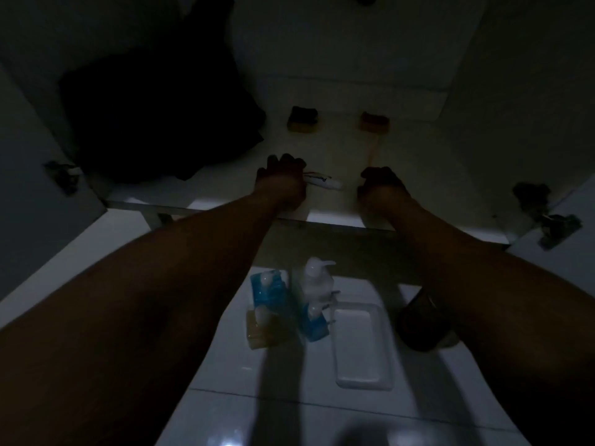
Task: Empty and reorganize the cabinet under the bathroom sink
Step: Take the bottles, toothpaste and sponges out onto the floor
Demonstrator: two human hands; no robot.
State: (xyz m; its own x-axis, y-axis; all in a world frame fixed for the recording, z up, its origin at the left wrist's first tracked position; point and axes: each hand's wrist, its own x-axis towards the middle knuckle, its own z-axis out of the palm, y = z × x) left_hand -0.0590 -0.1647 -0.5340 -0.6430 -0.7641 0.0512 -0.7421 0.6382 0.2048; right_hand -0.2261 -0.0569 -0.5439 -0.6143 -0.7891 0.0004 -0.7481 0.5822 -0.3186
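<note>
The left hand (280, 178) is clenched around a white tube (323, 181) jutting rightward from its fist; the right hand (381, 185), just beyond the tube's tip, is curled, its grip unclear.

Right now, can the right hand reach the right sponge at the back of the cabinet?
Probably yes: the right hand is already inside the cabinet, and the shelf floor up to the right sponge looks bare.

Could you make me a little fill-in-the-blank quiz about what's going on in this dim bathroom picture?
1. The left hand holds a white ____ inside the cabinet.
2. Two small sponges sit at the cabinet's ____.
3. The empty clear tray lies on the tiled ____.
4. The pump bottle stands to the ____ of the tray.

Missing words: tube; back; floor; left
</note>
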